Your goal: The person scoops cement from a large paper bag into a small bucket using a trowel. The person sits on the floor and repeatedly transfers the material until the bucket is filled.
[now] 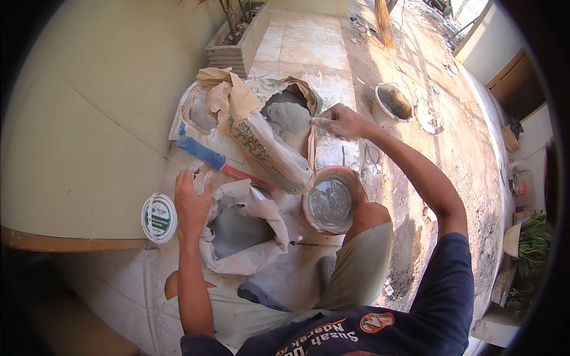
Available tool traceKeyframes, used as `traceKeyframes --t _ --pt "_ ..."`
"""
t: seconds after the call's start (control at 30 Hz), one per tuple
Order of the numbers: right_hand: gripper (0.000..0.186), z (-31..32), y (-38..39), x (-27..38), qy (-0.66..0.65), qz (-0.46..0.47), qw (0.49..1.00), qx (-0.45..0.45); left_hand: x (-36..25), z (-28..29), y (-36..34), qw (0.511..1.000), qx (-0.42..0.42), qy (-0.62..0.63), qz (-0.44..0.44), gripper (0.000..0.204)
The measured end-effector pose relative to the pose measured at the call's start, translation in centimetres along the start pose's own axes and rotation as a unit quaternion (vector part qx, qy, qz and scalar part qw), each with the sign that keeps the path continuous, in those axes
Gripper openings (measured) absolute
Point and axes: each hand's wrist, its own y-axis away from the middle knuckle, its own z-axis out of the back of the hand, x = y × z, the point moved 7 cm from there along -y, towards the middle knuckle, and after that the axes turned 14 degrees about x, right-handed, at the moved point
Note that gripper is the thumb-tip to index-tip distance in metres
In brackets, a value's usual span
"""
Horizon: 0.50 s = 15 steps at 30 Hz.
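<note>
Brown and tearable, the paper sack (268,137) is needing light pressure where we are seemingly pinching its rim (310,90) with right fingers (325,123), left fingers (208,183) hanging half-spread, empty.

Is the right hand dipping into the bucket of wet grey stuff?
No, the right hand is up at the rim of the tall paper bag, apart from the bucket.
</note>
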Motion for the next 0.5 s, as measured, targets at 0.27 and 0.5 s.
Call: traceKeyframes --t 0.27,0.5 --pt "0.058 -1.1 7.7 -1.0 0.022 -0.060 0.998 -0.012 1.3 0.1 0.5 0.999 0.017 -0.023 0.031 0.037" --pt "0.059 -5.1 17.8 -9.2 -0.080 -0.179 0.980 0.026 1.0 0.4 0.5 0.999 0.005 0.004 0.049 0.037"
